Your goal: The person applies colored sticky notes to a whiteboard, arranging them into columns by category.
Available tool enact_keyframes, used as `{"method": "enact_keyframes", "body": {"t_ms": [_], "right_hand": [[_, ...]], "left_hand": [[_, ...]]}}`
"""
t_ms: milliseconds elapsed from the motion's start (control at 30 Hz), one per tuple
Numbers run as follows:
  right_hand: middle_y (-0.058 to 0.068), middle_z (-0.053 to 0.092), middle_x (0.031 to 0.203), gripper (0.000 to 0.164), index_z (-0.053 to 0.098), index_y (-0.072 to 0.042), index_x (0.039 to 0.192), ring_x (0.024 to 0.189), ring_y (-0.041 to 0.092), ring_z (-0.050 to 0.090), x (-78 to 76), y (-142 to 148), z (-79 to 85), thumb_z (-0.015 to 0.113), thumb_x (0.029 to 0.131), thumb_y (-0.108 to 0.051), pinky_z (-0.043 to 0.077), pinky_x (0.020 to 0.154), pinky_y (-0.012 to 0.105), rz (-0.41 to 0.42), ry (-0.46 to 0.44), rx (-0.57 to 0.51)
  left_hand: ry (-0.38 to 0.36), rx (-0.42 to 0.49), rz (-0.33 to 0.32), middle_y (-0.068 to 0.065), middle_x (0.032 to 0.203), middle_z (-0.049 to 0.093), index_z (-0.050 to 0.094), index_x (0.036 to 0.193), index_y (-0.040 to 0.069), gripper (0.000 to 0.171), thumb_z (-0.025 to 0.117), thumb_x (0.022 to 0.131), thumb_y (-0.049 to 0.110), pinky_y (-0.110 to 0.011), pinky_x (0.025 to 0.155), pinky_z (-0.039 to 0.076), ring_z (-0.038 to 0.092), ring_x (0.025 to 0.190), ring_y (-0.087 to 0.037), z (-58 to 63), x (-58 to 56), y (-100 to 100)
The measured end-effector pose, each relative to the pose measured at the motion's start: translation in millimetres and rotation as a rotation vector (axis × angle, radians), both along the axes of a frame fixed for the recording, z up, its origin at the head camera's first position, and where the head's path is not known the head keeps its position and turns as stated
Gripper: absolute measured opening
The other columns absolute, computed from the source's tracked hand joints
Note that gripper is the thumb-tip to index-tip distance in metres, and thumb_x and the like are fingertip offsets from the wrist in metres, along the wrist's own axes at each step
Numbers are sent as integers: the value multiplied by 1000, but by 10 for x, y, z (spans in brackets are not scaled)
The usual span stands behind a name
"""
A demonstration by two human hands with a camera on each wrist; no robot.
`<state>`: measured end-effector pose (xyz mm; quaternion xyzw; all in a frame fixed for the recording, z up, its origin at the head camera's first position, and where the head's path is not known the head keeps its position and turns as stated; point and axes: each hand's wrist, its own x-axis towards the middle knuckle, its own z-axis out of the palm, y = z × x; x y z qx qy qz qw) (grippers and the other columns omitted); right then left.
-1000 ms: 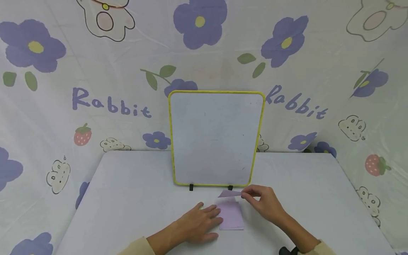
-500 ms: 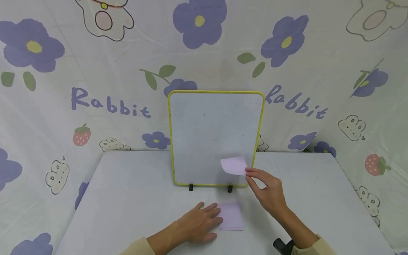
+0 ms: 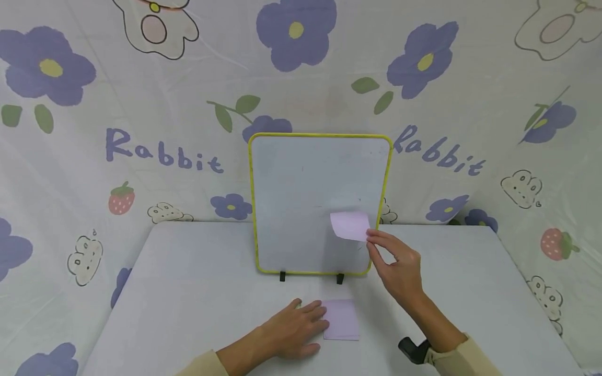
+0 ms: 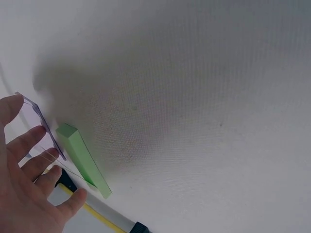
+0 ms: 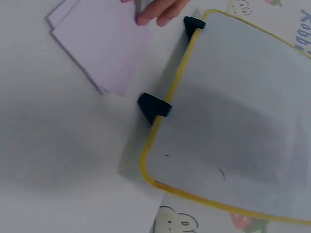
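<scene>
While below “Rabbit” lettering, lilac note

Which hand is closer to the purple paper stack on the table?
Left. The left hand touches the left edge of the paper stack; the right hand is higher up, to its right, pinching a loose sheet near the whiteboard.

The right hand pinches a pale purple sheet before the yellow-framed whiteboard. The left hand, fingers spread, touches a purple pad on the table.
</scene>
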<state>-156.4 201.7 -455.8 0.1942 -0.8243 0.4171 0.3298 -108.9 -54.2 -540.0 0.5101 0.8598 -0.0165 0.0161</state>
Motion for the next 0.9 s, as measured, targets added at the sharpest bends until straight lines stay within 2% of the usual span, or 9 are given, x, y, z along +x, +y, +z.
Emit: {"method": "enact_keyframes", "body": {"t_ms": [333, 633, 900], "right_hand": [[16, 73, 110, 22, 76, 5, 100, 102, 35, 70, -151, -19, 247, 75, 79, 11, 44, 97, 15, -15, 87, -22], [15, 72, 115, 26, 75, 6, 105, 105, 33, 70, -315, -80, 414, 76, 79, 10, 44, 94, 13, -18, 163, 85], [15, 72, 115, 25, 75, 6, 105, 106, 32, 69, -457, -131, 498, 75, 81, 10, 44, 98, 18, -13, 190, 84]], "left_hand": [[19, 23, -12, -1, 136, 58, 63, 124, 22, 35, 55, 96, 42, -45, 97, 47, 49, 134, -19, -27, -4, -4], [-22, 17, -5, -1, 136, 58, 64, 126, 22, 36, 53, 98, 42, -45, 98, 47, 49, 134, -19, 3, -14, -4], [-12, 11, -4, 0, 139, 57, 63, 129, 23, 37, 53, 98, 41, -45, 98, 47, 50, 134, -19, 15, -3, -14]]}}
